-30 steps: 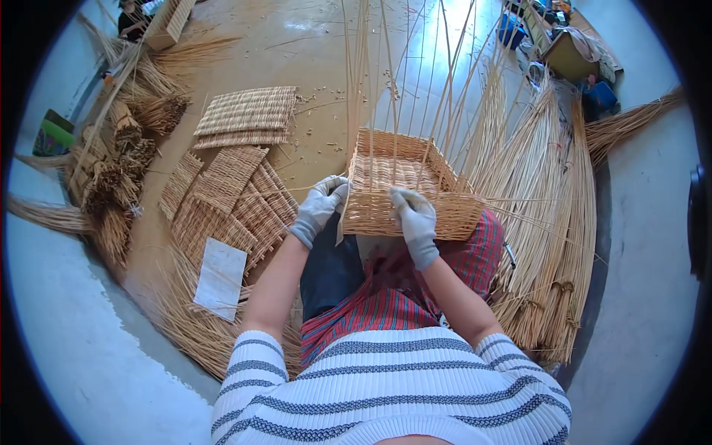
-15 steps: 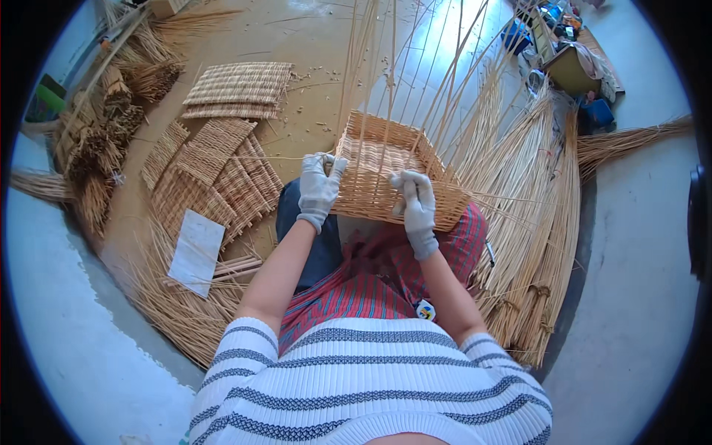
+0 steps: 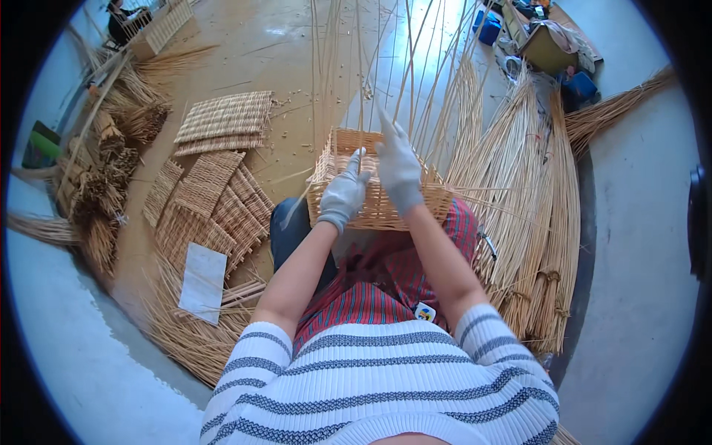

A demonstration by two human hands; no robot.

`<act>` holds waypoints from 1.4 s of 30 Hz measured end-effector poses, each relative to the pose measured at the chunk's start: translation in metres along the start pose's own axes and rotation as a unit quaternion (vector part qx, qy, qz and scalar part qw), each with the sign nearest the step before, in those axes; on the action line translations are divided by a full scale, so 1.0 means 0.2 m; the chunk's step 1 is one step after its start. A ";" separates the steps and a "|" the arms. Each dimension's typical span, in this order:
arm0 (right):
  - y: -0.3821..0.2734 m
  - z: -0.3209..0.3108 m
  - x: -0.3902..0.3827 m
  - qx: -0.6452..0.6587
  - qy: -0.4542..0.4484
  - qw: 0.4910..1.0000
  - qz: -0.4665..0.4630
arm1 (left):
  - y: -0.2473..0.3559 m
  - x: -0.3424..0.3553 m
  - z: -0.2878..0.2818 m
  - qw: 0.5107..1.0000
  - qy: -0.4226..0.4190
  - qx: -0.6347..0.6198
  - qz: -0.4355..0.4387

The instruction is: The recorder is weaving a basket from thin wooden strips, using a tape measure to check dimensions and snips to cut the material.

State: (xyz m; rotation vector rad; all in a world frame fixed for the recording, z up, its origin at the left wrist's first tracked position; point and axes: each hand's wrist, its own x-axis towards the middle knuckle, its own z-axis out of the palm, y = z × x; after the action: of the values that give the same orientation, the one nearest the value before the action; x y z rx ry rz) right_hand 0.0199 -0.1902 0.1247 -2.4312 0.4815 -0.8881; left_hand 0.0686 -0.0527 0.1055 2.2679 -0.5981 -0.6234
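A half-woven wicker basket (image 3: 386, 215) rests across my lap, with long upright canes (image 3: 361, 81) rising from its walls. My left hand (image 3: 343, 199), in a pale work glove, is closed on the basket's near wall left of its middle, thumb up beside a cane. Right of it, my right hand (image 3: 400, 172), gloved too, is lifted at the near rim and smeared by motion. It partly hides the basket's inside, and whether it holds a cane does not show. A loose weaving strand (image 3: 295, 208) bends out at the basket's left side.
Woven panels (image 3: 215, 185) and a white sheet (image 3: 202, 282) lie on the floor at left. Long cane bundles (image 3: 530, 222) spread at right. More bundles (image 3: 107, 163) line the left wall. A blue container (image 3: 487, 28) and a seated person (image 3: 122, 22) are farther off.
My right hand has moved up and left from the basket's near wall to above its rim. My left hand has shifted right along the wall and slightly lower. The view has shifted a little.
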 end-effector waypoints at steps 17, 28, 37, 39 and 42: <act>0.21 -0.41 -0.09 0.149 0.017 0.969 0.195 | 0.22 -0.12 0.35 0.943 0.027 0.275 0.183; -0.35 -0.22 -0.58 0.158 -0.203 0.964 -0.069 | -0.39 -0.19 0.11 0.867 0.445 -0.213 0.061; -0.48 0.16 -0.24 0.159 -0.071 0.981 -0.090 | -0.60 -0.03 -0.10 0.935 0.231 -0.211 0.165; -0.45 0.10 -0.37 0.132 -0.064 0.985 -0.089 | -0.60 -0.02 -0.14 0.939 0.177 -0.247 0.161; -0.51 0.00 -0.48 0.170 -0.136 0.966 -0.138 | -0.59 0.01 -0.21 0.949 0.129 -0.233 0.170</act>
State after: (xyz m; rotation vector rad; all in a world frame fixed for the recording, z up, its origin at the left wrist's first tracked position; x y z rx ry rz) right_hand -0.0341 -0.0614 0.1338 -2.2785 -0.1071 -0.6614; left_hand 0.1219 0.0447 0.0462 1.7123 -0.6166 -0.2536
